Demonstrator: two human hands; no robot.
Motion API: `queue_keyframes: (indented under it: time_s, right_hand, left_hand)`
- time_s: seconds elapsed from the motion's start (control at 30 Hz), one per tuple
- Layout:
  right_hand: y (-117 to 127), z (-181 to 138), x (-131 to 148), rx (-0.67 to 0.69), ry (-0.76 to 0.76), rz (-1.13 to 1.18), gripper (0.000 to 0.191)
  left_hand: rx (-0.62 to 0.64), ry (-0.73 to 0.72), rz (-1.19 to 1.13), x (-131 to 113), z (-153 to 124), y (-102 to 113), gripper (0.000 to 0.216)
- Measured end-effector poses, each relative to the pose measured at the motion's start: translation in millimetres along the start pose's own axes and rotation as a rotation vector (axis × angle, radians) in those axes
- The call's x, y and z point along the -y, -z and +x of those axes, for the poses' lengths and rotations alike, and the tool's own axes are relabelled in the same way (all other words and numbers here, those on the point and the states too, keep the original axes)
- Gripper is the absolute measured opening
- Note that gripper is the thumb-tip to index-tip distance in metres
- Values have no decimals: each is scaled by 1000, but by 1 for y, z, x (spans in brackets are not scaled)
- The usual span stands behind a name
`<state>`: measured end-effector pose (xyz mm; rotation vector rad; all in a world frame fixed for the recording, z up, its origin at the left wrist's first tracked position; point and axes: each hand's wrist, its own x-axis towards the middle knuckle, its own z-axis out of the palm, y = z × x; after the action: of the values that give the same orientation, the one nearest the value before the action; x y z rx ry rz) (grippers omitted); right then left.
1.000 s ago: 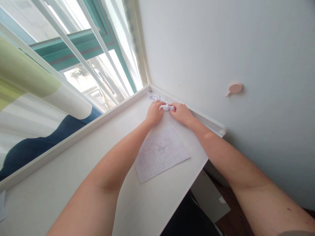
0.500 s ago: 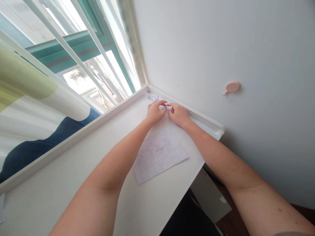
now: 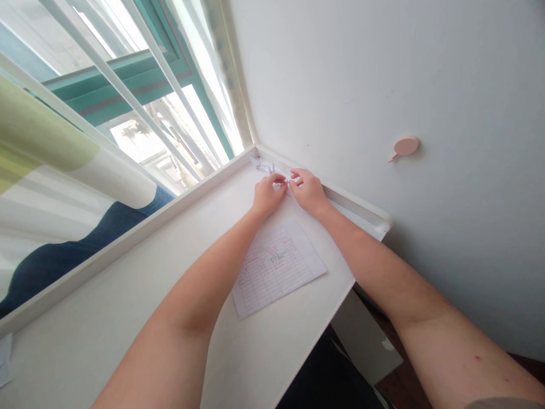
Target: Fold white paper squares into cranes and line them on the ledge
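Right hand (image 3: pixel 310 192) is opened wider, fingers raised; whether paper is gripped there cannot be told. Small white paper (image 3: pixel 278 186) is pinched by left hand (image 3: pixel 268 194) near far corner of desk (image 3: pixel 128 295). Edges are best aligned before creasing.

You are facing a white worktop (image 3: pixel 149 284) whose far corner is pointing into the room's corner, a raised rim (image 3: pixel 128 238) running along its left edge. Beyond that edge, daylight is pouring through a green-framed window (image 3: pixel 136 79) with white bars (image 3: pixel 105 74), and a white and yellow-green curtain (image 3: pixel 42 122) is hanging. Beyond the right edge, a pale wall (image 3: pixel 340 74) is rising; below, dark reddish floor (image 3: pixel 400 383) is showing.
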<state>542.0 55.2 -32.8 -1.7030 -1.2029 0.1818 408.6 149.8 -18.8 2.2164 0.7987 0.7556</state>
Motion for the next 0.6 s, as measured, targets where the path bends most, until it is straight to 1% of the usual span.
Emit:
queue_keyframes:
  time_s: [0.1,0.23,0.37,0.5,0.6]
  right_hand:
    - [-1,4,0,26,49,17,23]
    - [-2,7,-1,35,46,19,9]
    - [-3,8,-1,36,24,38,4]
    - [-2,9,-2,61,-15,116,6]
    - [0,10,-2,65,-30,142,8]
  left_hand:
    - [-21,25,-41,1,-2,-1,17]
    - [-25,53,-88,4,-2,-1,15]
    - [-29,26,-107,4,-2,0,16]
    - [-38,5,-109,4,-3,0,18]
    - [-23,11,-85,4,-2,0,13]
